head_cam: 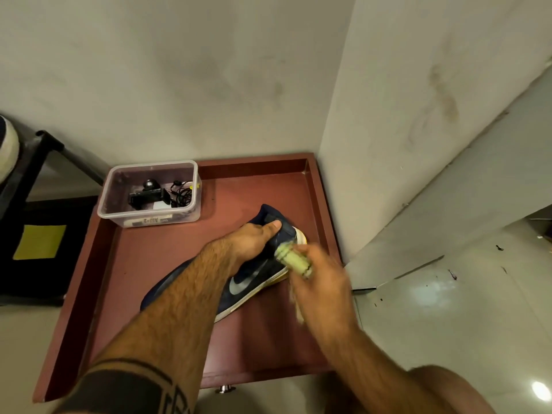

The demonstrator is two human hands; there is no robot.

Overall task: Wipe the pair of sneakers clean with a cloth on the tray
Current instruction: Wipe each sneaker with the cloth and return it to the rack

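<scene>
Down near the front of the tray [98,258], the left hand [254,239] is clamped on the heel end of a dark blue shoe [254,282], thumb pressed on top, holding it down on its side. Just beside it, the right hand [319,282] is closed tight on a pale green cloth [294,259], and the cloth touches the shoe near its white and yellow sole. That hand looks blurry, so I think it is rubbing fast. Rubbing hard could make the shoe slide out from under the thumb and bump the tray's right wall, which is close. The cloth is bunched small, so the knuckles might scrape the sole. A loose bit hangs below the hand and could drag dirt back over the tray. I can see only one shoe here, so the other one could get missed. Farther back, a clear box [149,192] of wires sits in the far left corner, well apart from the hands.
</scene>
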